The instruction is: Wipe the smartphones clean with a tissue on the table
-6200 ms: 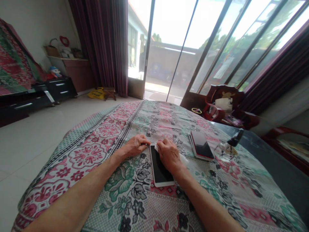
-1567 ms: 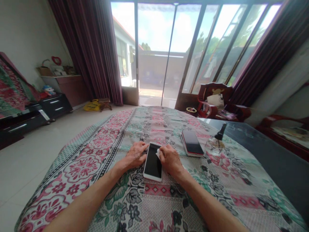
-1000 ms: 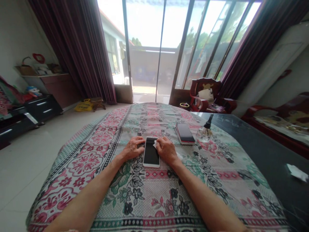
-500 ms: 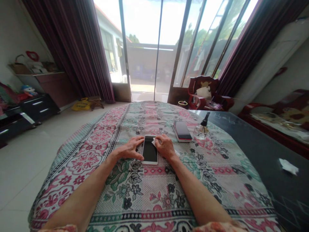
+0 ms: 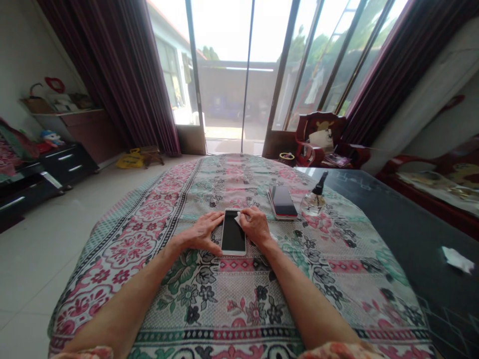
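Note:
A white-framed smartphone with a dark screen lies flat on the patterned tablecloth. My left hand rests at its left side, thumb and fingers spread, with the fingertips at the upper left edge and the thumb by the lower left corner. Pinched in my right hand is a small piece of white tissue, which touches the upper right of the screen. Part of the tissue is hidden under my fingers. To the right lies a stack of phones, and beyond it stands a clear spray bottle with a black nozzle.
The floral tablecloth covers a round-edged table. A dark table adjoins it on the right, with a crumpled white tissue on it. Behind stand a red wooden chair and glass doors. Dark drawers are at the left.
The view has shifted slightly, so the room appears a little to the right. Both hands keep nearly the same places at the phone, and the tissue stays near the upper right of the screen.

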A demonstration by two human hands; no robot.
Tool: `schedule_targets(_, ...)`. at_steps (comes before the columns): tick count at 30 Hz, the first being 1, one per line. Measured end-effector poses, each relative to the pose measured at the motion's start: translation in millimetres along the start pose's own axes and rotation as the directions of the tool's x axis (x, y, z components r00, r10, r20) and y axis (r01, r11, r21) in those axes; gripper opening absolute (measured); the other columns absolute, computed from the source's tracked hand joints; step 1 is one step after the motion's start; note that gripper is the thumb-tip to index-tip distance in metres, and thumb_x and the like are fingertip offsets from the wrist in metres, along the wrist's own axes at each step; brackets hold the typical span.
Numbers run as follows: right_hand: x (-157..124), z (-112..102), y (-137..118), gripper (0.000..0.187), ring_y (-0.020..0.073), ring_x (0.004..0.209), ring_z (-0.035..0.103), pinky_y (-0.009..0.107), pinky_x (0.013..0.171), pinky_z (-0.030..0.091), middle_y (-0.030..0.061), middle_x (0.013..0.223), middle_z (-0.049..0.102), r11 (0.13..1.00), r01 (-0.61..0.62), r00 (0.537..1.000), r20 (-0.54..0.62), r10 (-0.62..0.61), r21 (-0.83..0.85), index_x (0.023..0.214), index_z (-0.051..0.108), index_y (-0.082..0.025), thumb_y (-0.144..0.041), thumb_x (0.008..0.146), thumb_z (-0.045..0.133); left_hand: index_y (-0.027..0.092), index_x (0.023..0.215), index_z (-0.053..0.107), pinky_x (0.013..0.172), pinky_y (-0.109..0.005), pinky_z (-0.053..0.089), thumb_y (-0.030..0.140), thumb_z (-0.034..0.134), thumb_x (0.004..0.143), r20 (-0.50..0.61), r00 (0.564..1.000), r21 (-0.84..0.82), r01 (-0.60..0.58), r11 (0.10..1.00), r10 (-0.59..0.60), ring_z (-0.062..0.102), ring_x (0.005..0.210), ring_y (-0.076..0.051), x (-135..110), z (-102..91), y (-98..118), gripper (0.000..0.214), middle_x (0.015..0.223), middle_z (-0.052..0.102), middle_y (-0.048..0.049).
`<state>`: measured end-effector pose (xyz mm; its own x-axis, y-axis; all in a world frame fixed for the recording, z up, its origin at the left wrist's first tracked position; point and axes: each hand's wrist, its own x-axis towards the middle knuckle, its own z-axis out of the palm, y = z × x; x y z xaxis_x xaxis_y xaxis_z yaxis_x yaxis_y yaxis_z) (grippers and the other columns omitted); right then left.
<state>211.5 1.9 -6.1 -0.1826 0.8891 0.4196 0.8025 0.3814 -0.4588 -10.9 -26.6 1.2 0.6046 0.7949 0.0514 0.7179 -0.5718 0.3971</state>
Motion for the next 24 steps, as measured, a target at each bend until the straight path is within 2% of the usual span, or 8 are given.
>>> schedule_targets(7, -1.3, -5.7, -3.4, 0.023, 0.0137, 0.077, 0.056, 0.022, 0.074, 0.039, 0.0047, 0.086, 0.06, 0.995, 0.05, 0.997, 0.069, -0.045, -0.081, 0.085, 0.07, -0.019, -0.022, 0.089, 0.048, 0.019, 0.148, 0.026, 0.114, -0.046, 0.016, 0.064, 0.078, 0.053, -0.015, 1.0, -0.008, 0.023, 1.0, -0.023, 0.02, 0.141, -0.034, 0.6, 5.3, -2.1, 0.117, 0.154, 0.025, -0.0141)
schedule_targets(17, -1.8, -0.7, -0.1, 0.016, 0.0144, 0.078, 0.056, 0.023, 0.075, 0.041, 0.004, 0.085, 0.058, 0.998, 0.053, 0.999, -0.001, -0.053, -0.036, 0.085, 0.069, -0.019, -0.025, 0.086, 0.053, 0.018, 0.148, 0.024, 0.115, -0.047, 0.015, 0.074, 0.071, 0.053, 0.014, 0.998, -0.007, 0.055, 0.998, -0.054, 0.017, 0.141, -0.036, 2.3, 0.3, 5.2, 0.12, 0.155, 0.023, -0.013)
schedule_targets(24, -0.4, -1.4, 1.2, 0.016, 0.0143, 0.078, 0.057, 0.023, 0.075, 0.041, 0.0041, 0.085, 0.059, 0.999, 0.045, 0.999, 0.022, -0.045, -0.026, 0.085, 0.069, -0.02, -0.018, 0.085, 0.053, 0.02, 0.149, 0.023, 0.115, -0.047, 0.015, 0.075, 0.07, 0.052, 0.013, 0.998, 0.001, 0.068, 0.998, -0.068, 0.016, 0.142, -0.036, 3.0, 1.4, 5.7, 0.121, 0.155, 0.02, -0.0132)
